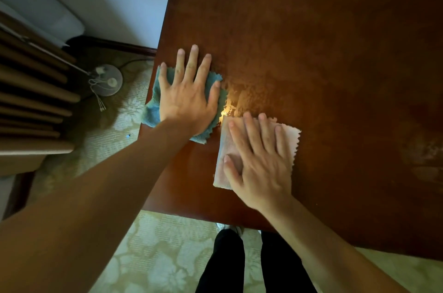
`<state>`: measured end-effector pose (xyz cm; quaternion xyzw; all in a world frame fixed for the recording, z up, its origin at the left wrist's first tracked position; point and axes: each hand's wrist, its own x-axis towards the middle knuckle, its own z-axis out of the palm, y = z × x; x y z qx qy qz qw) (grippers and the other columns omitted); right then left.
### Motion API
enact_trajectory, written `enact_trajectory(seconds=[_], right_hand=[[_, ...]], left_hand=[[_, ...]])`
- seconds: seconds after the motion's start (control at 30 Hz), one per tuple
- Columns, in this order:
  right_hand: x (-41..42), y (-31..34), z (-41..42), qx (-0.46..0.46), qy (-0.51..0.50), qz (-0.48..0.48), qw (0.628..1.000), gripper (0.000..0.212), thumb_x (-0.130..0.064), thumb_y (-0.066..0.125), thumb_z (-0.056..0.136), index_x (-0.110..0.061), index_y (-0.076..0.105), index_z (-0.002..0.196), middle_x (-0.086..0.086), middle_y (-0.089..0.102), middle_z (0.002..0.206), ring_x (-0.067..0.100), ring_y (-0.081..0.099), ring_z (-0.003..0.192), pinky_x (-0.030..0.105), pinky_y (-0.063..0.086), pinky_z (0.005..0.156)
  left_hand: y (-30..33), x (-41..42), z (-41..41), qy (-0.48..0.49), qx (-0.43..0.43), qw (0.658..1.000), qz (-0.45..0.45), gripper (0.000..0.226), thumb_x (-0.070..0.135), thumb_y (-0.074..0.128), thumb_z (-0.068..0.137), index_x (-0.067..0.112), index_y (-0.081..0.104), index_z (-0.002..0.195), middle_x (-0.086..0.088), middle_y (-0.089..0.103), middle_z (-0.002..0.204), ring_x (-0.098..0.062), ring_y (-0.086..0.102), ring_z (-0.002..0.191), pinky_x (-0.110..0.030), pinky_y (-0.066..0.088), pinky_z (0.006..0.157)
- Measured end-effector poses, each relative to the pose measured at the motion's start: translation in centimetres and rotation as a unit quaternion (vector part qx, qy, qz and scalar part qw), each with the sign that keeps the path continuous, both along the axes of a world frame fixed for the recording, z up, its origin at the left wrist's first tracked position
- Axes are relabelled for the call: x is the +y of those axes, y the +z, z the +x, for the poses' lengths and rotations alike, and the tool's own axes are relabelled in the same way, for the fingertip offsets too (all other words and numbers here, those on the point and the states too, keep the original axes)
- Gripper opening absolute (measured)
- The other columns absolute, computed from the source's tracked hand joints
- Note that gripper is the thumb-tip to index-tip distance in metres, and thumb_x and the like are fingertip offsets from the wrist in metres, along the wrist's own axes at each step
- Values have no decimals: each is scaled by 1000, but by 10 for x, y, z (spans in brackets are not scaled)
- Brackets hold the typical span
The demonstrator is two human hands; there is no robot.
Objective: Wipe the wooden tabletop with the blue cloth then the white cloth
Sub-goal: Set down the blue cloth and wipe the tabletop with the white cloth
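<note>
While both arms reached over the near edge of the wooden surface [311, 29], each hand lay flat on its own cloth. The left hand [189, 98] was spread wide, palm down, with the fingers [191, 62] fanned apart, and it pressed on the blue cloth [151, 110]. This cloth was crumpled and sat at the left edge of the surface, with one part of it hanging a little over that edge. Its zigzag border showed beside the thumb and below the wrist.

The right hand [261, 161] was also open and flat, palm down, but its fingers were closer together. It rested on the white cloth [225, 146], which lay smooth on the surface, near the front edge. The white cloth looked slightly pink in the warm light, and its right border was cut in zigzag. The two cloths were just beside each other; I could not tell if their corners touched.

Between the cloths, a bright patch of light [230, 106] shone on the wood. Below the surface, a pale carpet [155, 256] with flower pattern covered the floor, and two legs in black trousers [227, 264] stood there.
</note>
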<state>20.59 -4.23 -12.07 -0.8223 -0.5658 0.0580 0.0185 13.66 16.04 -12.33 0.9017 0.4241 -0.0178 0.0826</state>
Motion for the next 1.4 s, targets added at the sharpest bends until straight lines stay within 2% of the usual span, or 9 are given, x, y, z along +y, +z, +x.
enact_trajectory(seconds=[0.17,0.3,0.5,0.57,0.9,1.0,1.1,1.2,1.4], right_hand=[[55,0,42,-6,-25,-22,999,68,-54,19,103,-24,16,165,9,17,171,33,11,159,53,10,128],[54,3,44,-14,-26,-33,999,68,-53,18,105,-20,14,165,13,15,171,35,9,158,53,9,128],[10,1,4,-5,-23,-6,1000,68,-54,33,102,-21,29,162,10,26,168,34,18,157,56,20,125],[12,1,6,-4,-21,-10,1000,68,-54,35,101,-23,29,162,9,26,168,33,18,157,56,20,125],[105,2,84,-6,-45,-14,999,70,-53,18,100,-23,19,164,9,18,171,33,10,159,51,6,128],[99,1,76,-10,-54,-15,998,68,-52,21,103,-22,18,164,10,17,171,32,9,159,51,7,128],[70,-1,54,-12,-39,-24,999,72,-58,19,104,-21,11,165,11,12,171,32,6,159,52,6,129],[50,-2,45,-14,-11,-13,1000,73,-60,22,104,-21,19,164,12,19,170,33,12,158,52,10,128],[87,0,86,-12,18,-18,1000,71,-58,19,101,-23,20,164,8,17,171,31,11,159,53,9,128]], left_hand=[[0,1,-1,3,-5,1000,-2,67,57,10,101,26,15,160,-2,4,170,-23,-1,157,-54,-4,122],[0,-1,-1,-1,-8,1000,-1,67,56,12,101,26,16,160,-2,6,170,-24,0,157,-55,-2,122],[1,-1,-1,1,-16,1000,4,66,55,15,102,24,18,160,-3,9,170,-25,4,156,-57,1,122],[1,-1,-1,0,-16,1000,5,67,56,15,101,25,19,160,-3,10,170,-26,4,156,-58,2,123],[-2,0,-1,-6,-7,1000,8,68,56,13,101,24,17,160,-5,9,169,-27,3,156,-58,0,121],[-1,0,-1,-6,-13,1000,8,67,56,17,101,23,19,160,-6,12,169,-28,5,156,-58,0,121],[0,-1,-1,-9,-16,1000,7,67,55,20,101,23,20,160,-6,13,169,-28,6,156,-58,1,121],[1,-1,-1,-8,-18,1000,1,67,55,20,101,23,21,160,-6,13,169,-29,7,156,-59,2,123],[2,0,-2,-12,-18,1000,2,67,53,22,101,20,24,159,-9,16,168,-32,10,155,-62,6,123]])
